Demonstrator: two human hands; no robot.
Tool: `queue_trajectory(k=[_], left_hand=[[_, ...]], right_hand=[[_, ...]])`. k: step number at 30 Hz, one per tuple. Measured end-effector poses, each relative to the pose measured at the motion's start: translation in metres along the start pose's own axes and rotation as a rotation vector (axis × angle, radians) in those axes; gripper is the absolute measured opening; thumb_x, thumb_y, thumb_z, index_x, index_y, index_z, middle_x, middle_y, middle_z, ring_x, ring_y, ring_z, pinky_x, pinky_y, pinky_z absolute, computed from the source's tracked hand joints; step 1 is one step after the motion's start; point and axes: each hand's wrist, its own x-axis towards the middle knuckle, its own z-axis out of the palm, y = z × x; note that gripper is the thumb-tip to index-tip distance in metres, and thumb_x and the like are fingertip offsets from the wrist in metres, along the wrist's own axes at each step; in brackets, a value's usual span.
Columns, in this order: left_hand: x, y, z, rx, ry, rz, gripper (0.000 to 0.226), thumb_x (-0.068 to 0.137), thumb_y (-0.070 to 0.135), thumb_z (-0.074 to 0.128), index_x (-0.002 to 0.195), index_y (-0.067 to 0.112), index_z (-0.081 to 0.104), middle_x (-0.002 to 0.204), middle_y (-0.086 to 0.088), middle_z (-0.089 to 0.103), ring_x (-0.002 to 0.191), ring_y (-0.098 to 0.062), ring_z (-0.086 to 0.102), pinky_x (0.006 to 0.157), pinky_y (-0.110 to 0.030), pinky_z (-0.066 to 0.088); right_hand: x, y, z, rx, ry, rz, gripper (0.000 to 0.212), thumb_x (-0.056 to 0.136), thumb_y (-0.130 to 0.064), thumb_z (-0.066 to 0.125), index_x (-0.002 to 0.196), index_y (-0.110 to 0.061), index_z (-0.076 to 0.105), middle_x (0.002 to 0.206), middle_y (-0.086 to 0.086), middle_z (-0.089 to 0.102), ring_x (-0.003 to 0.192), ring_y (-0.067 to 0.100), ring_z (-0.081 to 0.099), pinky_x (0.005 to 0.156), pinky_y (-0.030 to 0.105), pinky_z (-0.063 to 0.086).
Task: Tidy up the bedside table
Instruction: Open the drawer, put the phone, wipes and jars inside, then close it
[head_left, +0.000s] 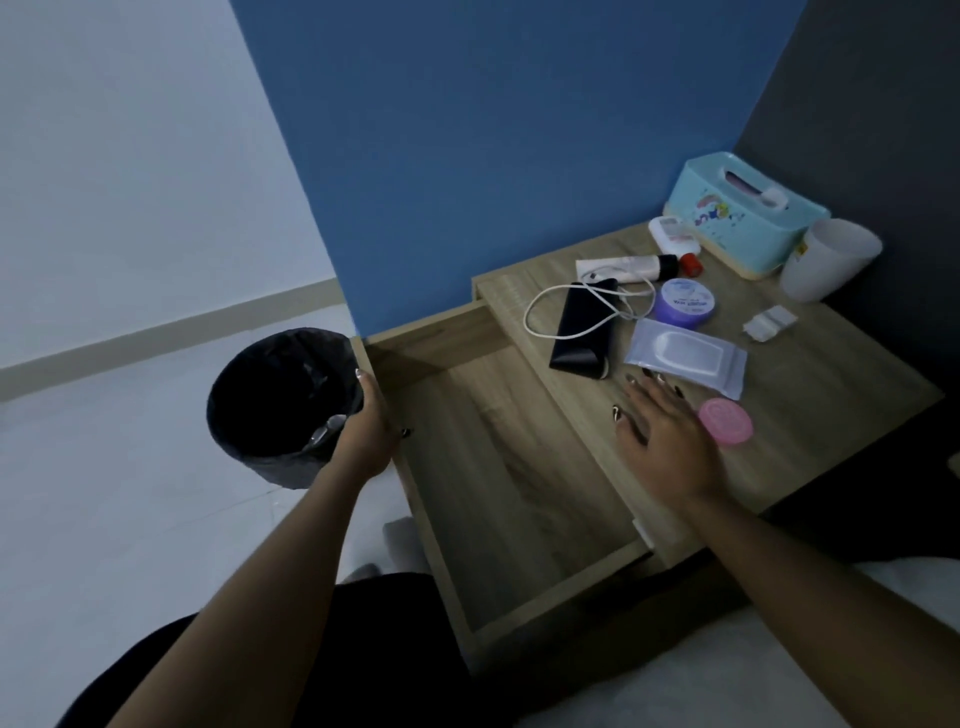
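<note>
Black bin (283, 405) at left-centre frame is clasped by the left hand (366, 431) beside the pulled-out drawer (498, 467); right hand (670, 436) hovers flat, fingers spread, holding nothing, over the cluttered counter (831, 374) near a wipes pack (685, 356).

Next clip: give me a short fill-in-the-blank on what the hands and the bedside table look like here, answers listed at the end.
1. The left hand grips the rim of the black ____, a lined round container.
2. The wooden drawer of the bedside table is pulled ____.
3. The right hand hovers flat beside the round ____ plastic case.
4. The white cable loops over the dark ____ power bank.

Answers: bin; open; pink; rectangular
</note>
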Motion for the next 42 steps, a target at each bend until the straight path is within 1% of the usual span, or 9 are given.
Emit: queue_trajectory(k=[6, 12, 15, 18, 20, 23, 30, 34, 42], left_hand=[[0.001, -0.001, 0.002, 0.058, 0.035, 0.017, 0.092, 0.095, 0.016, 0.052, 0.147, 0.006, -0.024, 0.077, -0.025, 0.063, 0.063, -0.035, 0.061, 0.061, -0.047, 0.053], [0.01, -0.008, 0.01, 0.088, 0.035, 0.027, 0.099, 0.092, 0.021, 0.058, 0.146, 0.004, -0.024, 0.101, -0.027, 0.065, 0.074, -0.027, 0.067, 0.066, -0.037, 0.054], [0.021, -0.007, 0.014, 0.077, 0.062, 0.043, 0.106, 0.089, 0.02, 0.063, 0.144, 0.0, -0.026, 0.099, -0.026, 0.066, 0.081, -0.031, 0.069, 0.07, -0.04, 0.057], [0.028, -0.008, 0.017, 0.073, 0.062, 0.042, 0.105, 0.09, 0.027, 0.059, 0.144, 0.003, -0.028, 0.113, -0.032, 0.059, 0.089, -0.038, 0.067, 0.075, -0.046, 0.059], [0.026, -0.006, 0.015, 0.053, 0.076, 0.039, 0.096, 0.094, 0.027, 0.052, 0.144, 0.005, -0.027, 0.118, -0.033, 0.057, 0.092, -0.04, 0.066, 0.077, -0.048, 0.058], [0.024, -0.006, 0.01, 0.098, 0.106, 0.03, 0.086, 0.095, 0.013, 0.047, 0.146, 0.0, -0.022, 0.105, -0.025, 0.065, 0.084, -0.032, 0.068, 0.075, -0.044, 0.058], [0.018, -0.009, 0.007, 0.24, 0.086, 0.068, 0.087, 0.095, 0.011, 0.048, 0.145, -0.003, -0.022, 0.11, -0.023, 0.067, 0.089, -0.03, 0.069, 0.079, -0.042, 0.057], [0.021, -0.015, 0.011, 0.248, 0.078, 0.084, 0.091, 0.094, 0.013, 0.05, 0.144, -0.002, -0.024, 0.11, -0.025, 0.066, 0.089, -0.033, 0.068, 0.079, -0.047, 0.057], [0.023, -0.015, 0.009, 0.233, 0.067, 0.065, 0.09, 0.096, 0.019, 0.048, 0.143, -0.002, -0.026, 0.109, -0.027, 0.066, 0.09, -0.034, 0.067, 0.081, -0.047, 0.055]], right_hand=[[0.0, -0.003, -0.002, 0.003, -0.036, 0.011, 0.049, 0.091, -0.032, 0.053, 0.138, -0.018, 0.049, 0.148, 0.002, 0.044, 0.139, 0.02, 0.036, 0.112, 0.042, 0.035], [0.0, -0.015, -0.006, 0.081, -0.049, 0.09, 0.06, 0.086, -0.043, 0.057, 0.14, -0.02, 0.044, 0.144, 0.004, 0.049, 0.134, 0.021, 0.042, 0.108, 0.04, 0.039], [0.02, -0.045, -0.008, 0.22, 0.071, 0.196, 0.067, 0.084, -0.037, 0.066, 0.141, -0.012, 0.042, 0.141, 0.011, 0.05, 0.13, 0.026, 0.045, 0.104, 0.035, 0.036], [0.049, -0.074, 0.003, 0.261, 0.084, 0.252, 0.082, 0.078, -0.038, 0.071, 0.145, -0.012, 0.032, 0.145, 0.015, 0.044, 0.133, 0.031, 0.041, 0.105, 0.038, 0.036], [0.065, -0.085, 0.011, 0.223, 0.062, 0.301, 0.096, 0.073, -0.043, 0.072, 0.148, -0.01, 0.023, 0.148, 0.019, 0.038, 0.135, 0.035, 0.037, 0.106, 0.042, 0.036], [0.079, -0.094, 0.02, 0.092, 0.012, 0.365, 0.106, 0.073, -0.048, 0.072, 0.149, -0.003, 0.014, 0.15, 0.023, 0.03, 0.135, 0.04, 0.032, 0.107, 0.045, 0.033], [0.084, -0.093, 0.028, 0.171, 0.027, 0.413, 0.103, 0.077, -0.036, 0.074, 0.149, -0.002, 0.008, 0.145, 0.027, 0.033, 0.128, 0.042, 0.04, 0.097, 0.043, 0.042], [0.084, -0.094, 0.02, 0.209, 0.028, 0.476, 0.093, 0.071, -0.03, 0.072, 0.143, -0.004, 0.019, 0.138, 0.024, 0.044, 0.118, 0.04, 0.051, 0.086, 0.041, 0.047], [0.083, -0.089, -0.041, 0.322, -0.073, 0.541, 0.063, 0.067, -0.046, 0.066, 0.12, -0.016, 0.053, 0.111, 0.007, 0.065, 0.103, 0.031, 0.06, 0.076, 0.032, 0.043]])
